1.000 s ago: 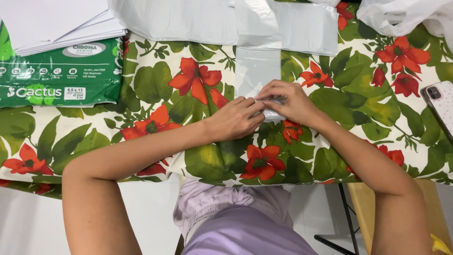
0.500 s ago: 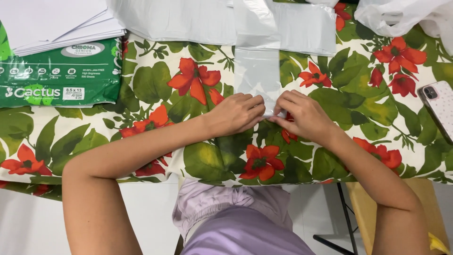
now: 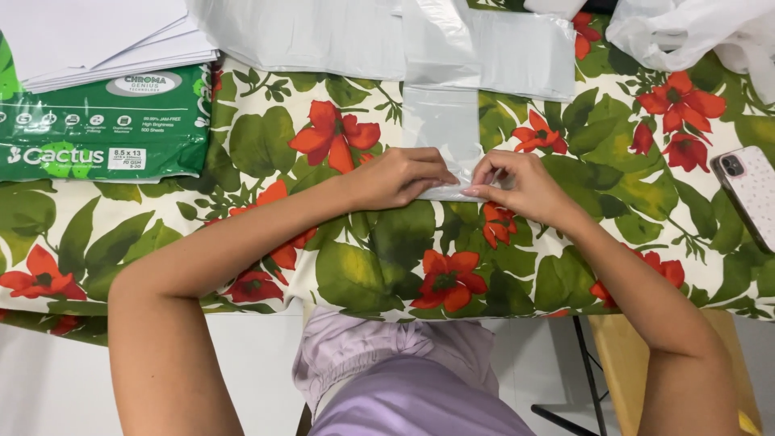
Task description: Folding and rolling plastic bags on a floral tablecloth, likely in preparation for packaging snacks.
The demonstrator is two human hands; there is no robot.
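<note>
Close to the person, the left hand (image 3: 400, 178) and the right hand (image 3: 517, 184) sit side by side on the flowery tablecloth (image 3: 363, 258), and both pinch the near edge of a thin clear plastic bag (image 3: 440, 129) with their fingertips. The bag lies flat and reaches away toward more plastic sheets (image 3: 323, 32) at the far edge, with a green paper pack (image 3: 97, 129) far left and a phone (image 3: 751, 194) at the right

Thin, glossy clear plastic bag (image 3: 441, 129) lies on smooth floral-printed tablecloth (image 3: 355, 250).
</note>
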